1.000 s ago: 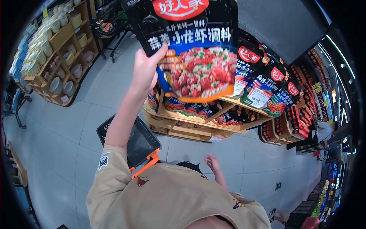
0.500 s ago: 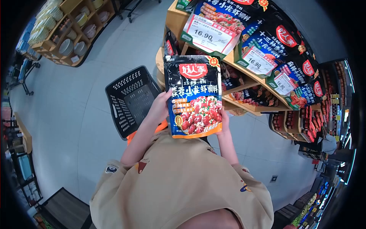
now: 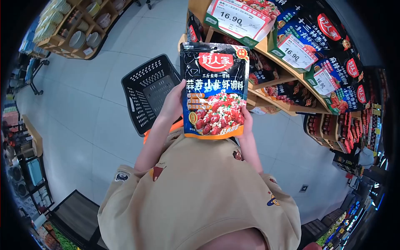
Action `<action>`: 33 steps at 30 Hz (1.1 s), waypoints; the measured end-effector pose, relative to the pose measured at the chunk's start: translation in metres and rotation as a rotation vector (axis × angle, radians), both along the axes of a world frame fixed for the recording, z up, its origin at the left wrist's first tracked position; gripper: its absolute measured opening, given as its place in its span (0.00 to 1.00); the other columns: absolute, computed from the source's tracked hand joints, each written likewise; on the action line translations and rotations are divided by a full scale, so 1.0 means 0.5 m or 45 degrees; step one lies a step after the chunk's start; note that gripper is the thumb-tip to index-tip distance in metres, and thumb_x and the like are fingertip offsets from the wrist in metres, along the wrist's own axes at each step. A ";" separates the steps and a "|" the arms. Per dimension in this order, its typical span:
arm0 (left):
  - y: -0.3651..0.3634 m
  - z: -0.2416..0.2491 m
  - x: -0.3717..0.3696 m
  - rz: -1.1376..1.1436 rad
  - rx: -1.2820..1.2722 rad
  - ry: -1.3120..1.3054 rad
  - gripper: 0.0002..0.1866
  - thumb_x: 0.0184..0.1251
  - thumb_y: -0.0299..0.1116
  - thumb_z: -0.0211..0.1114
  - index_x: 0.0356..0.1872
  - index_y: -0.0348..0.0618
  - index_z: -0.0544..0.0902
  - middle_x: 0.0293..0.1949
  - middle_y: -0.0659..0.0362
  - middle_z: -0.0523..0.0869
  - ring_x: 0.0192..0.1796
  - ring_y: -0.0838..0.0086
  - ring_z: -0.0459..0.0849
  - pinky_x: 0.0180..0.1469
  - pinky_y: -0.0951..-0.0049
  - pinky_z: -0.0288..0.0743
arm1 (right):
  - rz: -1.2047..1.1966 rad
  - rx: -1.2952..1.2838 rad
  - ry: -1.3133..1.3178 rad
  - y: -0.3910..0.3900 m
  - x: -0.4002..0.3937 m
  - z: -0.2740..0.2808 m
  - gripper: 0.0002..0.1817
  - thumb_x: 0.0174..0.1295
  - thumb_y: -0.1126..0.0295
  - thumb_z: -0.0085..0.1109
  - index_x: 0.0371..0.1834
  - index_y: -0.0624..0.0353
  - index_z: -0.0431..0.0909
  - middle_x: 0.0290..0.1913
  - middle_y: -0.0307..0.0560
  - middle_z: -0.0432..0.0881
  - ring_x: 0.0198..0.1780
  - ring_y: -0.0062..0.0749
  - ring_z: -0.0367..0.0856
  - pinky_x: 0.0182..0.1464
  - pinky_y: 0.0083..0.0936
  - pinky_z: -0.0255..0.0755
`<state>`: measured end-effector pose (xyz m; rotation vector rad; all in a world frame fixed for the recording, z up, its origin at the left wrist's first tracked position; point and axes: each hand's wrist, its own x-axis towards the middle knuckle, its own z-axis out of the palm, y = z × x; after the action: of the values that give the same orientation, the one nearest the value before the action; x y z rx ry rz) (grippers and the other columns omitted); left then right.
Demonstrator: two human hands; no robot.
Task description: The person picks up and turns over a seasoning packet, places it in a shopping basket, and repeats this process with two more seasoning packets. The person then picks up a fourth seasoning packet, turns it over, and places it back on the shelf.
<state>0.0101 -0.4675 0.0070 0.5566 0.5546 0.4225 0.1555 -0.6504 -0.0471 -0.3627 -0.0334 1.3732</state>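
We pinch the garlic crayfish seasoning pouch (image 3: 214, 91) between our left hand (image 3: 173, 101) and right hand (image 3: 247, 121), its long axis running away from our chest; the black basket (image 3: 136, 107) lies leftward, nearer our left hand.

1 basket (image 3: 141, 114) left of the pouch (image 3: 214, 91), shelf (image 3: 273, 82) ahead — open floor (image 3: 281, 146) lower right.

Both forearms reach forward, left fingers (image 3: 181, 88) and right fingers (image 3: 245, 114) curled.
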 end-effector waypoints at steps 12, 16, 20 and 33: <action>-0.042 0.008 0.021 0.188 1.020 0.403 0.22 0.62 0.33 0.52 0.56 0.37 0.61 0.55 0.54 0.67 0.56 0.68 0.68 0.57 0.69 0.61 | -0.177 -0.034 0.004 -0.025 -0.014 0.003 0.26 0.64 0.55 0.35 0.59 0.61 0.57 0.58 0.54 0.64 0.57 0.46 0.67 0.57 0.43 0.62; -0.077 0.045 0.015 0.059 1.654 0.457 0.28 0.54 0.30 0.59 0.57 0.39 0.61 0.51 0.52 0.65 0.55 0.64 0.66 0.57 0.67 0.59 | -0.306 -0.159 -0.111 -0.029 -0.014 0.030 0.25 0.63 0.56 0.36 0.58 0.62 0.57 0.57 0.54 0.66 0.56 0.44 0.68 0.57 0.41 0.61; -0.119 -0.003 0.051 -0.121 1.823 0.313 0.37 0.55 0.36 0.60 0.62 0.38 0.52 0.55 0.49 0.63 0.57 0.59 0.63 0.59 0.65 0.55 | -0.340 -0.275 -0.332 -0.025 -0.042 0.097 0.30 0.62 0.53 0.35 0.63 0.62 0.50 0.61 0.58 0.58 0.60 0.48 0.61 0.60 0.43 0.57; -0.047 -0.070 0.017 -0.266 -0.647 -0.913 0.34 0.63 0.57 0.40 0.62 0.41 0.57 0.59 0.48 0.64 0.58 0.56 0.66 0.57 0.54 0.62 | 0.318 -0.290 -2.242 -0.024 -0.087 0.224 0.25 0.53 0.71 0.55 0.57 0.52 0.65 0.66 0.53 0.50 0.61 0.47 0.58 0.58 0.35 0.59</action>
<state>0.0186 -0.4909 -0.0277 -0.0466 -0.0968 0.2410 0.1120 -0.6624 0.0646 -1.6908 -1.3990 0.8945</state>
